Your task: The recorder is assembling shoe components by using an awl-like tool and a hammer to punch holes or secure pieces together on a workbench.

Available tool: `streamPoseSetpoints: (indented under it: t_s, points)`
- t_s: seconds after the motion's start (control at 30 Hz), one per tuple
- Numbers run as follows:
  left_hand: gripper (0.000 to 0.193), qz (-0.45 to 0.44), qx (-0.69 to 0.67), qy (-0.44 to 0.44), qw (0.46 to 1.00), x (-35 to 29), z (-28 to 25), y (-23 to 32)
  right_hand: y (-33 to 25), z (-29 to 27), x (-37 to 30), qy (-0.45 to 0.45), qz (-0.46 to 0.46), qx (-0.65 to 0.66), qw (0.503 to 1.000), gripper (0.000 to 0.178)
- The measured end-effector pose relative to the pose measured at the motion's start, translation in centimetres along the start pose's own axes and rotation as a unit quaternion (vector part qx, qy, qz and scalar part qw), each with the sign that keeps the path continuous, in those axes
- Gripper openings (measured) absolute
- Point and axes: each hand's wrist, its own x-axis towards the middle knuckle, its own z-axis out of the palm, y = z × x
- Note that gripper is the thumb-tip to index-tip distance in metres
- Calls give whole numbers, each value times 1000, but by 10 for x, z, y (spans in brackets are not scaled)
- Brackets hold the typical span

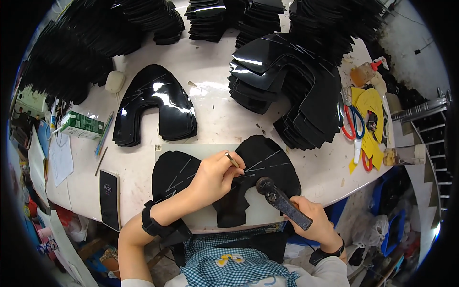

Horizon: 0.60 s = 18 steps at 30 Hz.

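Observation:
My left hand [213, 176] is closed around a short metal punch [232, 160]. Its lower end is by the white lines on a black U-shaped piece [275, 160]. A dark hammer [289, 206] sits in my right hand [311, 221], its round head just above the right part of that piece. A second black piece [173, 173] with similar white lines lies to the left, partly covered by my left forearm. Both pieces rest on a pale board [201, 217] at the near table edge. My fingers hide the punch's tip.
Stacked glossy black pieces stand at centre left [155, 88] and right [306, 81], with taller piles [95, 33] behind. A phone [110, 200], pens [104, 134] and a green carton [82, 125] lie left. Scissors [353, 123] and yellow sheets [372, 107] are at right.

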Motion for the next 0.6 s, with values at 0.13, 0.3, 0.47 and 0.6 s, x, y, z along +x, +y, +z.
streamPoseSetpoints:
  t_s: [0.13,0.3,0.47,0.6]
  points:
    - [20,57,65,0,996,-1,3,3,-8,-13,6,-27,30,30,999,30]
    - [18,115,146,-20,982,-2,10,8,-20,-70,-5,-14,-114,298,948,25]
    - [20,142,204,-27,968,-6,13,11,-54,-88,26,-108,-104,28,988,27]
    - [20,133,188,-25,973,-7,12,5,-51,-83,23,-81,-73,-32,993,43]
